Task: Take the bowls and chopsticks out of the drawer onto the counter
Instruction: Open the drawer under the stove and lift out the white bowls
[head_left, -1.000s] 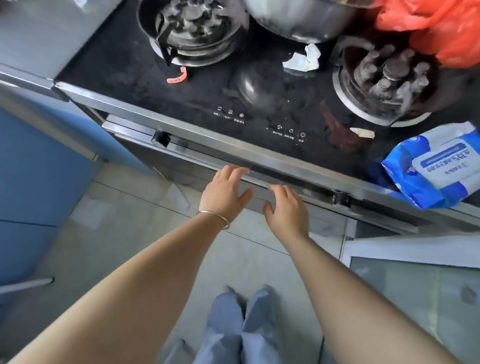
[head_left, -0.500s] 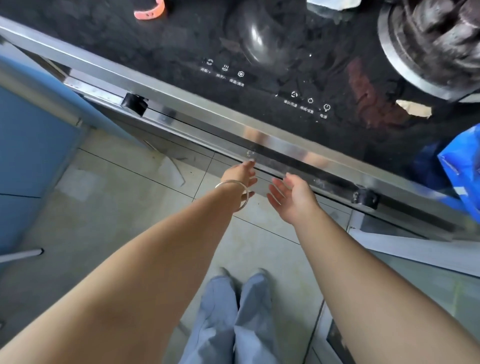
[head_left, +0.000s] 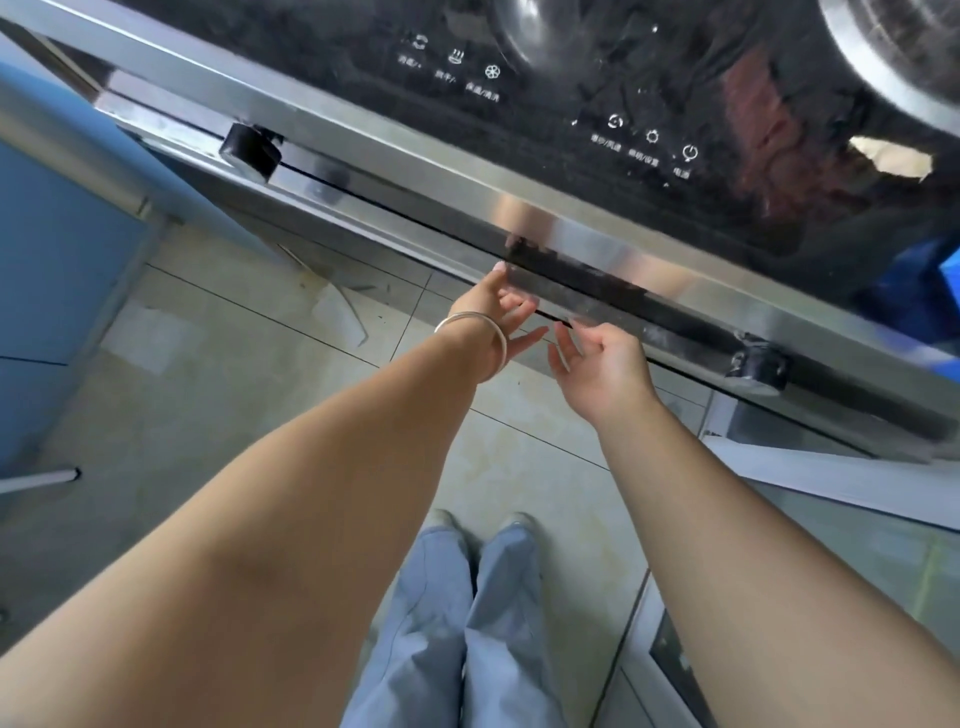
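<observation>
A steel drawer front (head_left: 613, 291) runs under the black glass stove top (head_left: 649, 78) and is closed. My left hand (head_left: 493, 312), with a silver bangle on the wrist, reaches palm-up under its lower edge, fingertips touching the steel bar. Just to the right, my right hand (head_left: 597, 358) is also palm-up with fingers spread, its fingertips at the same edge. Neither hand holds anything. No bowls or chopsticks are in sight; the drawer's inside is hidden.
Two black knobs (head_left: 249, 150) (head_left: 758, 364) sit on the front rail. A blue cabinet (head_left: 47, 270) stands at the left. A blue packet (head_left: 924, 280) lies at the right edge of the stove. Tiled floor (head_left: 208, 384) and my legs are below.
Both hands have turned from palm-down on the rail to palm-up under the drawer's lower edge. The camera has moved closer and lower toward the stove front.
</observation>
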